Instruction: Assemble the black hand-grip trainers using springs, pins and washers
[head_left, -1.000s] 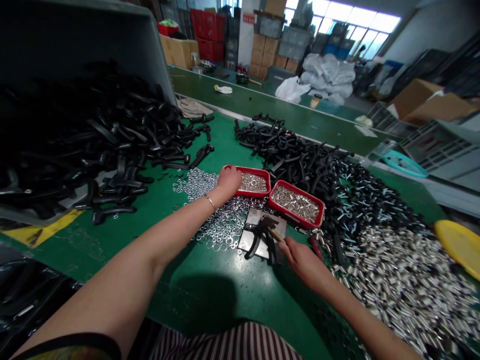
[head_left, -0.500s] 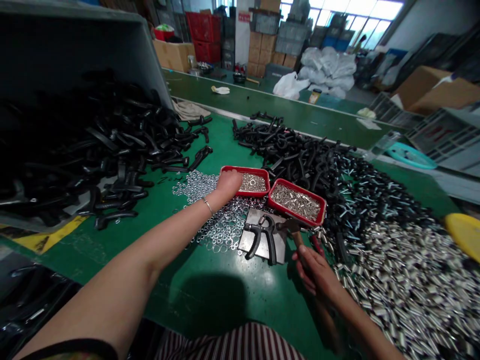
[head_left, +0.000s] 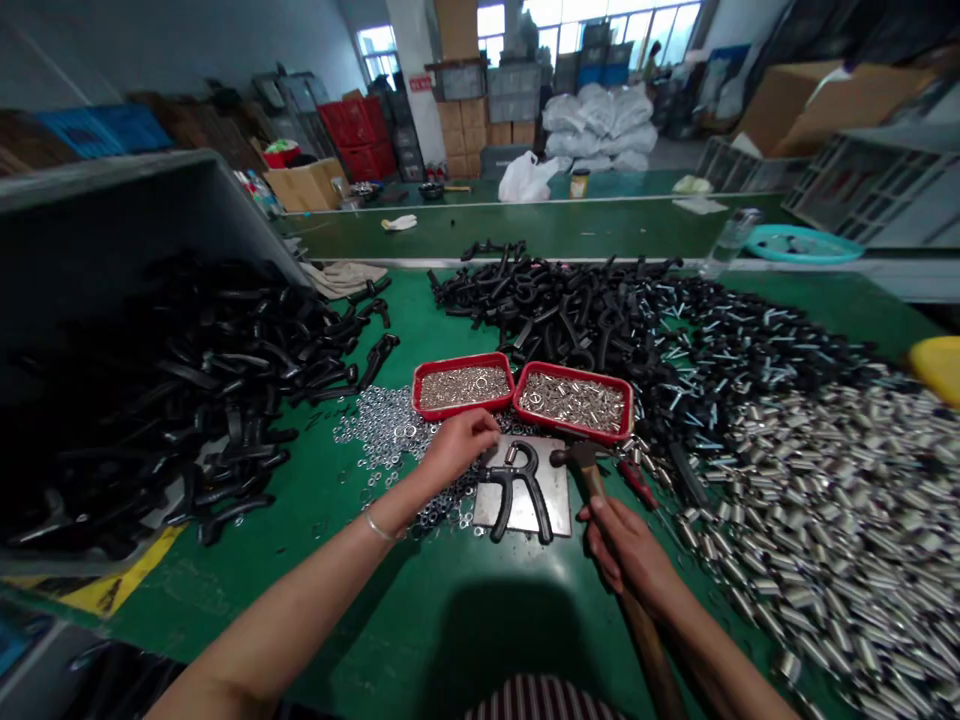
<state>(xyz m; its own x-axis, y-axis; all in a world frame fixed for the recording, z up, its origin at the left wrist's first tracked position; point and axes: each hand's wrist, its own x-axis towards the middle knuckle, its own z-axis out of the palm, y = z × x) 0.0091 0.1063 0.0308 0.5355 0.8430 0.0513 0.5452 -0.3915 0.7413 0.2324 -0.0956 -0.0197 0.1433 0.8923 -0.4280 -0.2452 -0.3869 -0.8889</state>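
Observation:
My right hand [head_left: 626, 548] grips the wooden handle of a hammer [head_left: 590, 478], its head over the right edge of a flat metal plate [head_left: 557, 505]. Lying on that plate is a black hand grip [head_left: 537, 497] with two splayed legs and a small silver cylinder near its top. My left hand [head_left: 459, 443] is just off the plate's upper left corner, fingertips pinched together; whatever they hold is too small to make out. Behind the hands sit two red trays: the left tray [head_left: 417, 399] contains tiny metal pieces, the right tray [head_left: 628, 412] small metal pins.
Loose washers and nuts [head_left: 382, 425] spread left of the plate. Black handles [head_left: 255, 350] spill from a grey bin [head_left: 247, 215]. More black parts [head_left: 562, 300] are heaped behind the trays. Silver cylinders [head_left: 832, 520] pile up at right, near a red-handled screwdriver [head_left: 637, 484].
My left hand has come out of the left red tray and moved toward me, close to the plate. The right hand keeps hold of the hammer. The camera view has shifted.

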